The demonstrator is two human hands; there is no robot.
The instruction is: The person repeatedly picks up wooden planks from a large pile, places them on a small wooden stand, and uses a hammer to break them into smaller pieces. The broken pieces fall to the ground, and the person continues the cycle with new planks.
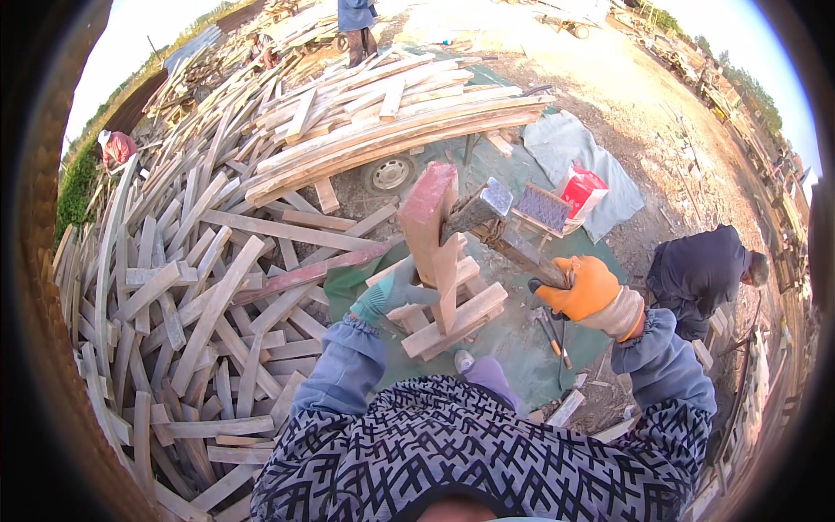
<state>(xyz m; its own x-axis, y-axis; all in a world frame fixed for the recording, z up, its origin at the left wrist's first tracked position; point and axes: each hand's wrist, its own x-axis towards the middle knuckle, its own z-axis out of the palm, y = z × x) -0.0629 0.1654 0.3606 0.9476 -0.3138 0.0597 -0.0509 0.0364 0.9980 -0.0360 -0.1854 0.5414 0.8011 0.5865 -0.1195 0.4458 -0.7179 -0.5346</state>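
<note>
My left hand (394,293), in a green-grey glove, grips the lower part of an upright wooden board (424,245) with worn red paint on its top end. A strip of wood (446,284) stands along the board's near right side, apparently partly split from it. My right hand (580,290), in an orange glove, is closed around the wooden handle of an axe (528,258). The axe's metal head (479,205) touches the board, its flat poll facing up and right; the cutting edge is hidden. Beneath the board lies a stack of short timbers (456,326).
Loose boards (215,313) heap up on the left. Long planks (398,140) lie on a wheeled trailer ahead. A red-and-white bag (580,189) and hand tools (554,339) rest on the green tarp (587,261). One person (698,274) bends at right; others are farther off.
</note>
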